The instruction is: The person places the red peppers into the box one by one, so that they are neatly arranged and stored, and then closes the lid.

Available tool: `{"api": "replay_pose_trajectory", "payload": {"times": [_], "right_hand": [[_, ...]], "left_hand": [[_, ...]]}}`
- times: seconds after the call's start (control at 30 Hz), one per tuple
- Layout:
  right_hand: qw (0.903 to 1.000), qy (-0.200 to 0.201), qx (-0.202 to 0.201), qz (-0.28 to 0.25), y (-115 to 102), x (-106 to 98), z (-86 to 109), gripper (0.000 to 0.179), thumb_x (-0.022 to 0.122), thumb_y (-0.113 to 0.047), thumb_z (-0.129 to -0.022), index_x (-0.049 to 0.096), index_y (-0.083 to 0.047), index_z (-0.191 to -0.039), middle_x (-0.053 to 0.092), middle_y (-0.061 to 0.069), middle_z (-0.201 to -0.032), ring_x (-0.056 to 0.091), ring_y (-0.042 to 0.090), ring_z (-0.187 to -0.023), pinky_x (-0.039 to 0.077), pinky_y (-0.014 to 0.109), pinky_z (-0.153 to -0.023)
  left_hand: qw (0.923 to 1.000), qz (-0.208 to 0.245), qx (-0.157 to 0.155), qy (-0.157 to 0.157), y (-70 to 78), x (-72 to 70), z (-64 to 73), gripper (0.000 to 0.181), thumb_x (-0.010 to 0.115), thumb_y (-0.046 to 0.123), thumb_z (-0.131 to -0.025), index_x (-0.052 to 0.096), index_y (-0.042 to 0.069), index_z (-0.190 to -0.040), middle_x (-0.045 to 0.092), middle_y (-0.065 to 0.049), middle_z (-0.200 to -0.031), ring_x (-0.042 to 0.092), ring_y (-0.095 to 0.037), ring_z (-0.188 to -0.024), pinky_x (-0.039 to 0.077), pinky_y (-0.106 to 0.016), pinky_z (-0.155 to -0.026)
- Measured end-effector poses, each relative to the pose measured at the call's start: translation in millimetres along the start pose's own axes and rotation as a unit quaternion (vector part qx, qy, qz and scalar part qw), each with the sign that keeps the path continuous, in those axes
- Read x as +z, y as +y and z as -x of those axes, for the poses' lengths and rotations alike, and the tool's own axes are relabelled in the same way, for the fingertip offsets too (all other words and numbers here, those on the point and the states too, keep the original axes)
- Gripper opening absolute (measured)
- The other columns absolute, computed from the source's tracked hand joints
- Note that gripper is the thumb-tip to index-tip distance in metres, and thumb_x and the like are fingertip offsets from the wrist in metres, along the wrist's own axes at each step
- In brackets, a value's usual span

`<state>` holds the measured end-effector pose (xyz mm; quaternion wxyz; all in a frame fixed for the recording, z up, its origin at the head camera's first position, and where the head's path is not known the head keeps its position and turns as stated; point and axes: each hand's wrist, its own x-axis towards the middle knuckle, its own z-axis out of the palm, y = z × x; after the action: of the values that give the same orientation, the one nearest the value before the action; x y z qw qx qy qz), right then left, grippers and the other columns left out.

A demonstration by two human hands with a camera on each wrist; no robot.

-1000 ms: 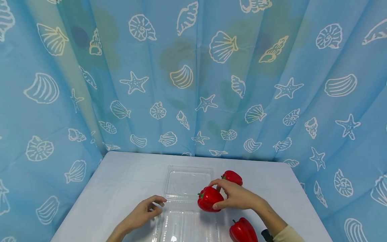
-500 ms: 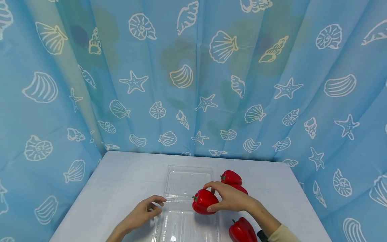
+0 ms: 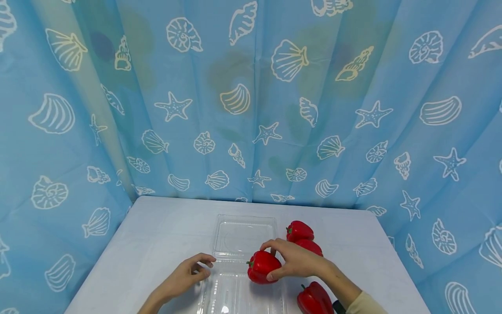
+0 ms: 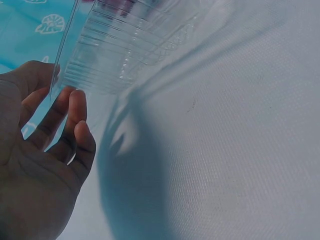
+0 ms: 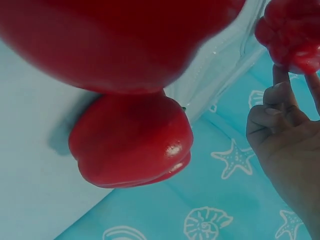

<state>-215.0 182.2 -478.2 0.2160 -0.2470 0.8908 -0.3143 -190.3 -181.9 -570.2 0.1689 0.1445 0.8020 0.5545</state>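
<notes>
A red bell pepper (image 3: 262, 267) with a green stem is gripped between the thumb and fingers of my right hand (image 3: 294, 259), over the right part of an open clear plastic clamshell box (image 3: 235, 292). The right wrist view shows the right hand (image 5: 287, 127) with the held pepper (image 5: 295, 37) at its fingertips. Beside the box's left rim is my left hand (image 3: 184, 277), fingers loosely bent. In the left wrist view, the left hand's fingertips (image 4: 77, 102) are at the box's clear rim, apparently touching it. Whether they press on it is unclear.
Two red peppers lie close together behind the right hand, one farther back (image 3: 300, 231) and one partly hidden (image 3: 310, 247). Another pepper (image 3: 315, 298) lies near the right forearm. The box's lid (image 3: 245, 233) lies folded back on the white table (image 3: 168, 226). A blue shell-patterned curtain (image 3: 251, 144) surrounds it.
The right hand has carried its pepper left and a little nearer, farther over the box. The partly hidden pepper behind it has come into sight. The left hand has stayed still.
</notes>
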Motion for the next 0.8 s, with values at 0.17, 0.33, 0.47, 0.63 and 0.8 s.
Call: {"api": "replay_pose_trajectory", "payload": {"times": [0.17, 0.33, 0.47, 0.63, 0.8], "right_hand": [[0.9999, -0.006, 0.002, 0.013, 2.0, 3.3, 0.4, 0.079, 0.095, -0.036, -0.062, 0.055, -0.036, -0.130, 0.060, -0.010, -0.116, 0.058, 0.014, -0.108, 0.060, 0.031, -0.072], [0.9997, -0.007, 0.001, 0.022, 4.9, 7.4, -1.1, 0.078, 0.095, -0.036, -0.062, 0.055, -0.037, -0.129, 0.060, -0.010, -0.116, 0.059, 0.016, -0.108, 0.060, 0.031, -0.072], [0.9993, -0.010, 0.007, 0.036, 7.5, 13.5, -2.9, 0.077, 0.095, -0.036, -0.062, 0.055, -0.039, -0.127, 0.059, -0.010, -0.116, 0.059, 0.018, -0.110, 0.060, 0.032, -0.071], [0.9983, -0.011, 0.018, 0.054, 8.4, 21.2, -4.8, 0.076, 0.095, -0.036, -0.061, 0.055, -0.042, -0.126, 0.057, -0.011, -0.118, 0.057, 0.013, -0.107, 0.061, 0.033, -0.073], [0.9965, -0.006, 0.017, 0.082, 4.9, 22.4, -5.8, 0.078, 0.096, -0.034, -0.060, 0.054, -0.041, -0.126, 0.056, -0.009, -0.120, 0.057, 0.012, -0.106, 0.061, 0.033, -0.073]], "left_hand": [[1.0000, -0.004, 0.000, -0.002, 1.7, -0.7, 0.0, 0.034, 0.067, 0.016, -0.097, 0.060, 0.009, -0.130, 0.062, -0.013, -0.122, 0.064, -0.020, -0.094, 0.055, -0.033, -0.071], [0.9999, -0.010, 0.008, -0.002, 0.8, -0.9, 0.3, 0.034, 0.066, 0.017, -0.097, 0.061, 0.009, -0.130, 0.062, -0.015, -0.122, 0.064, -0.020, -0.093, 0.056, -0.033, -0.071], [0.9999, -0.014, 0.007, -0.002, 0.9, -0.7, 1.0, 0.034, 0.066, 0.017, -0.098, 0.061, 0.009, -0.130, 0.062, -0.015, -0.121, 0.064, -0.020, -0.092, 0.056, -0.033, -0.070], [0.9998, -0.015, 0.008, -0.005, 2.5, 0.7, 1.4, 0.034, 0.065, 0.016, -0.098, 0.060, 0.008, -0.131, 0.062, -0.015, -0.121, 0.064, -0.020, -0.092, 0.056, -0.033, -0.070], [0.9998, -0.015, 0.008, -0.003, 3.4, 0.9, 0.8, 0.034, 0.066, 0.016, -0.098, 0.060, 0.008, -0.131, 0.062, -0.015, -0.122, 0.063, -0.020, -0.093, 0.055, -0.033, -0.070]]}}
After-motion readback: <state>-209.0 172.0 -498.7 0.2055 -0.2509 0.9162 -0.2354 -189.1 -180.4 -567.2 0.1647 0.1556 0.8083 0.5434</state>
